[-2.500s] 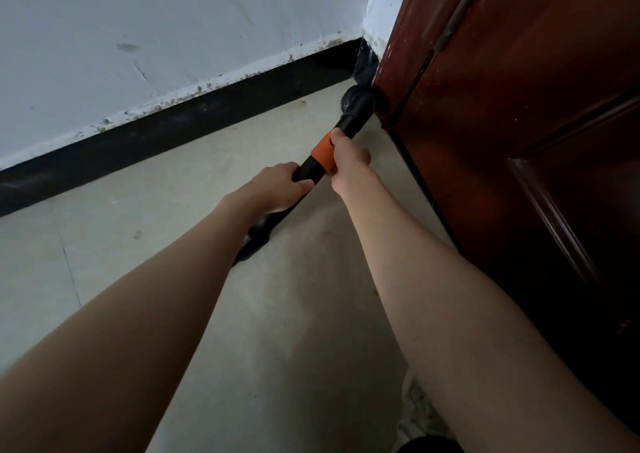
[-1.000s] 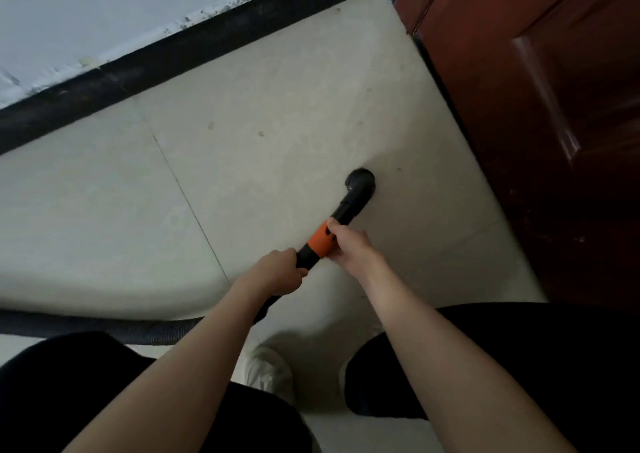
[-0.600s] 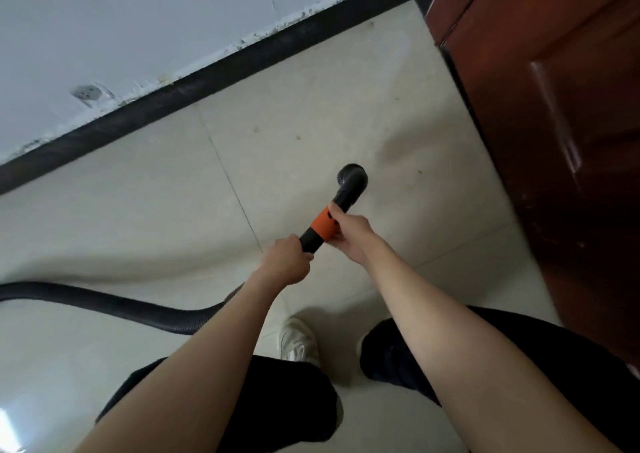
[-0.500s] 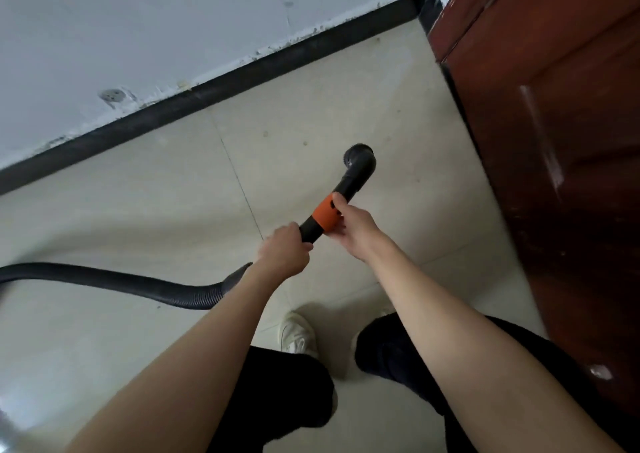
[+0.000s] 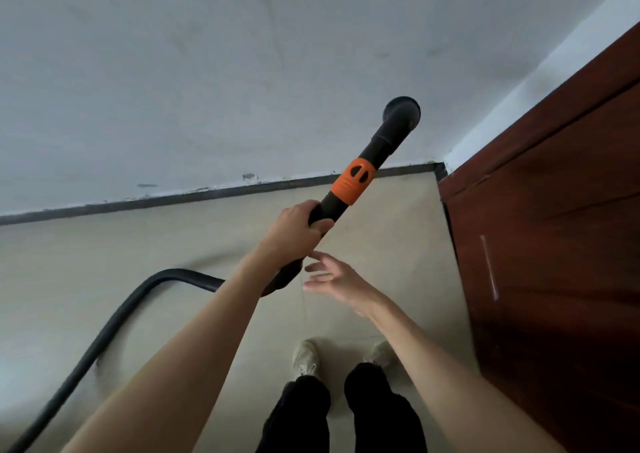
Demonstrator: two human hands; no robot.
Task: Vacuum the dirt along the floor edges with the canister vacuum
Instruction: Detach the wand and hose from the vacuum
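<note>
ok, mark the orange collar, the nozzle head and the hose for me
orange collar point(image 5: 352, 181), head view, on its ribbed middle, below the two dark slots.
nozzle head point(image 5: 401, 113), head view, on the round black end cap.
hose point(image 5: 114, 324), head view, on the black run curving over the floor.

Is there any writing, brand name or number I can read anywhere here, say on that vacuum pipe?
None can be read.
Orange collar on the vacuum wand: two dark oval marks and fine ribs, no letters.
Door: a pale streak, not writing.
</note>
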